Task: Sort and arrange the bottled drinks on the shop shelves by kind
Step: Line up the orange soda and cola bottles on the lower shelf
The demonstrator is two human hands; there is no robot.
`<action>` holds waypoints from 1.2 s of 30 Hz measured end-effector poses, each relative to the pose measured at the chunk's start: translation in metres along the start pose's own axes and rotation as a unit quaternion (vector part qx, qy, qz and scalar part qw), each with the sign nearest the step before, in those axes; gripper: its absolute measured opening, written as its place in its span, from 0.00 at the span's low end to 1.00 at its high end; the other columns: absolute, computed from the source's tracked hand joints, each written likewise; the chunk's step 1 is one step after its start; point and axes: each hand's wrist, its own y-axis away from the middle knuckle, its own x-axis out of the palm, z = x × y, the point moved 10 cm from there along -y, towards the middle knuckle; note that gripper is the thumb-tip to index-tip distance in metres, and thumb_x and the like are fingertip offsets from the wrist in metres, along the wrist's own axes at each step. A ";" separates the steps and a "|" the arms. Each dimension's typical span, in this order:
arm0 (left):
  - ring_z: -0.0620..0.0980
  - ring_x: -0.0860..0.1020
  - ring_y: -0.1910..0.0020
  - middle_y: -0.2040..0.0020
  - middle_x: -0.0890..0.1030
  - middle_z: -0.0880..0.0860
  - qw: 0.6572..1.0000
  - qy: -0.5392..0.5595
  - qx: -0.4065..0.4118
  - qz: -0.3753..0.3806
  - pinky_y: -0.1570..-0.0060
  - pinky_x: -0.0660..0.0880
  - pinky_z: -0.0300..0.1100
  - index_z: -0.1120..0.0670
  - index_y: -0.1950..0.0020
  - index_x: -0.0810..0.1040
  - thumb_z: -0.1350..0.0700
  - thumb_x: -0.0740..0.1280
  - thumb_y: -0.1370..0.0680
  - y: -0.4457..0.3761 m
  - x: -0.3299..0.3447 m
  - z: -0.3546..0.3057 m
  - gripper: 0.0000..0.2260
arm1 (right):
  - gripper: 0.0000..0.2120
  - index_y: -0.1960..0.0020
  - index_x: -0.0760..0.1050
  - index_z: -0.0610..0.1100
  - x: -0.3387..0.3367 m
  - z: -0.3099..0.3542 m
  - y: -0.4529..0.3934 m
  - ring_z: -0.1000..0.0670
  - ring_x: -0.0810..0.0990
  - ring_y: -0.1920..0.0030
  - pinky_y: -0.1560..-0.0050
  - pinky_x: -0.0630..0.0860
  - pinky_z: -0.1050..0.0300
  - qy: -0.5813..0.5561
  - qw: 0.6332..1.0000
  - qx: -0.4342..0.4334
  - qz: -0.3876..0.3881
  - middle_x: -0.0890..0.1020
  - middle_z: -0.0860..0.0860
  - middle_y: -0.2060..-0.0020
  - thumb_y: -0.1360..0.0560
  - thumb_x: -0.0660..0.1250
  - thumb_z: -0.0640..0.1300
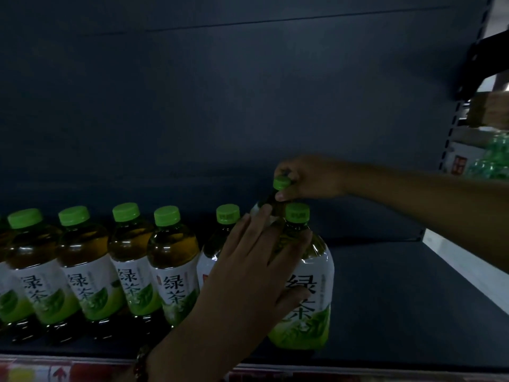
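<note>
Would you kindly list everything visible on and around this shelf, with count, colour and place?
green tea bottles: at least seven, green caps, white-and-green labels, amber liquid; in a row along the left and middle of the shelf, one set behind.
shelf: one, dark grey-blue; its right part bare.
back panel: one, dark grey-blue; behind the bottles.
price strip: one, red and white; along the front edge.
green packs: count unclear; far right, next bay.
left hand: on the front right bottle's shoulder.
right hand: gripping the rear bottle's cap.
</note>
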 end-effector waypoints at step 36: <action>0.65 0.62 0.25 0.30 0.73 0.63 0.997 0.071 -0.015 -0.038 0.27 0.55 0.62 0.55 0.27 0.70 0.45 0.70 0.24 0.011 0.006 -0.005 0.28 | 0.22 0.32 0.70 0.55 -0.009 -0.019 0.189 0.47 0.81 0.47 0.47 0.78 0.51 0.026 0.936 0.242 -0.254 0.83 0.51 0.46 0.24 0.65 0.57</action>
